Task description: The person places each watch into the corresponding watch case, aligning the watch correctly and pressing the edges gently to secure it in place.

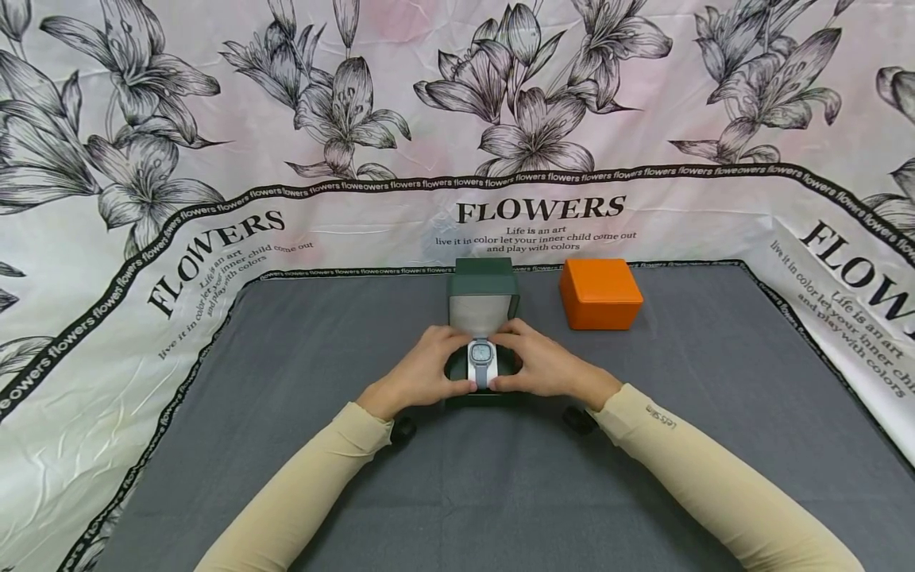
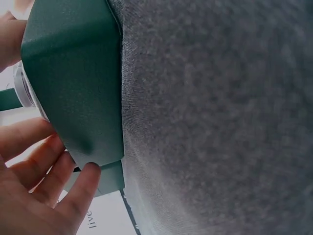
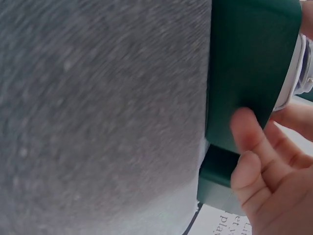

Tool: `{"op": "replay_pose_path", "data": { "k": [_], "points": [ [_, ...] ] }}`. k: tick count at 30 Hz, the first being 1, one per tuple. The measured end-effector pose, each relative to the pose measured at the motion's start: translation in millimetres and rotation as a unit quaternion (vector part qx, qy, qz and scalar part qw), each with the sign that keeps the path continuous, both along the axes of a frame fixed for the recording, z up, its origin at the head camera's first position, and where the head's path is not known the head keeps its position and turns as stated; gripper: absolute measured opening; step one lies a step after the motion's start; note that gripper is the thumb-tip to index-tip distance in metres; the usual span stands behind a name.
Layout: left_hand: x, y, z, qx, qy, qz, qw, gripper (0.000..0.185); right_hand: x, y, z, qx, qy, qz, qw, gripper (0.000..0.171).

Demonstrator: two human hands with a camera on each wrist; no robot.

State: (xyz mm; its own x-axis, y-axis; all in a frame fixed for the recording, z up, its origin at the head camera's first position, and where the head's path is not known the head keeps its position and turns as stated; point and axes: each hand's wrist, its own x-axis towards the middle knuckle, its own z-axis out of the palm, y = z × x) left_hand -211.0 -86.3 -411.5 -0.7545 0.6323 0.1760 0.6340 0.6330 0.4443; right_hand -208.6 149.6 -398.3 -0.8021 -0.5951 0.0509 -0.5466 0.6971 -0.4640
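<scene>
A watch (image 1: pixel 482 353) with a pale blue strap and squarish face sits on a white cushion (image 1: pixel 472 373) in a green watch box (image 1: pixel 483 276), whose lid stands raised at the back. My left hand (image 1: pixel 423 372) pinches the cushion's left side, thumb at the front end and index finger at the back. From the right, my right hand (image 1: pixel 541 367) holds it the same way. In the left wrist view, the other fingers (image 2: pixel 80 196) spread along the box's green side wall (image 2: pixel 73 83). The right wrist view shows fingertips (image 3: pixel 246 122) against the opposite wall.
An orange box (image 1: pixel 602 294), closed, stands at the back right of the green one. Grey cloth (image 1: pixel 443 492) covers the table. Behind it rises a white flower-printed sheet (image 1: pixel 372 222) with lettering. Dark wrist cameras (image 1: pixel 403 430) sit under both wrists.
</scene>
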Motion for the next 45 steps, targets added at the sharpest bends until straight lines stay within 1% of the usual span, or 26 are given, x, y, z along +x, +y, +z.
{"op": "replay_pose_path", "data": {
  "k": [5, 8, 13, 15, 17, 21, 24, 27, 29, 31, 33, 36, 38, 41, 45],
  "points": [
    [0.9, -1, 1.3, -0.015, -0.002, -0.003, 0.9999, 0.065, 2.1, -5, 4.2, 0.013, -0.01, -0.029, 0.999, 0.068],
    [0.9, -1, 2.3, -0.021, 0.001, -0.003, 0.9998, 0.063, 4.1, -8, 7.2, 0.03, -0.013, -0.045, 0.998, 0.069],
    [1.1, 2, 4.1, -0.035, 0.015, 0.003, 0.9993, 0.062, 5.0, -11, 11.3, 0.065, -0.01, -0.055, 0.996, 0.07],
    [1.8, 3, 4.4, -0.034, 0.013, 0.007, 0.9993, 0.061, 4.8, -11, 12.0, 0.07, -0.011, -0.054, 0.996, 0.071],
    [2.8, 3, 3.8, -0.032, 0.004, 0.013, 0.9994, 0.062, 4.8, -10, 11.6, 0.066, -0.015, -0.05, 0.996, 0.072],
    [5.7, 1, 2.3, -0.017, -0.014, 0.025, 0.9995, 0.063, 4.1, -3, 12.2, 0.033, -0.026, -0.029, 0.999, 0.071],
    [9.2, -1, 3.4, 0.006, -0.024, 0.034, 0.9991, 0.065, 2.2, 5, 19.8, 0.001, -0.018, -0.023, 1.0, 0.064],
    [15.0, -4, 6.1, 0.029, -0.041, 0.054, 0.9973, 0.068, -1.2, 13, 33.0, -0.046, 0.002, -0.048, 0.998, 0.052],
    [19.7, -7, 7.1, 0.039, -0.055, 0.073, 0.995, 0.071, -5.0, 18, 41.7, -0.083, 0.009, -0.075, 0.994, 0.048],
    [24.5, -8, 7.0, 0.05, -0.075, 0.091, 0.9918, 0.074, -9.7, 21, 48.8, -0.118, 0.012, -0.101, 0.988, 0.048],
    [28.6, -9, 5.7, 0.055, -0.095, 0.108, 0.988, 0.077, -15.2, 23, 53.6, -0.139, 0.014, -0.12, 0.983, 0.051],
    [32.8, -8, 3.6, 0.068, -0.129, 0.129, 0.9809, 0.077, -23.5, 22, 57.3, -0.149, 0.017, -0.135, 0.979, 0.059],
    [33.9, -7, 2.6, 0.075, -0.146, 0.139, 0.9766, 0.075, -27.9, 20, 58.0, -0.146, 0.015, -0.14, 0.979, 0.062],
    [34.4, -5, 2.3, 0.087, -0.162, 0.147, 0.9719, 0.072, -31.9, 19, 57.4, -0.133, 0.01, -0.139, 0.981, 0.064],
    [34.2, -6, 1.9, 0.101, -0.176, 0.151, 0.9676, 0.07, -34.5, 16, 54.9, -0.126, -0.002, -0.139, 0.982, 0.061]
  ]
}}
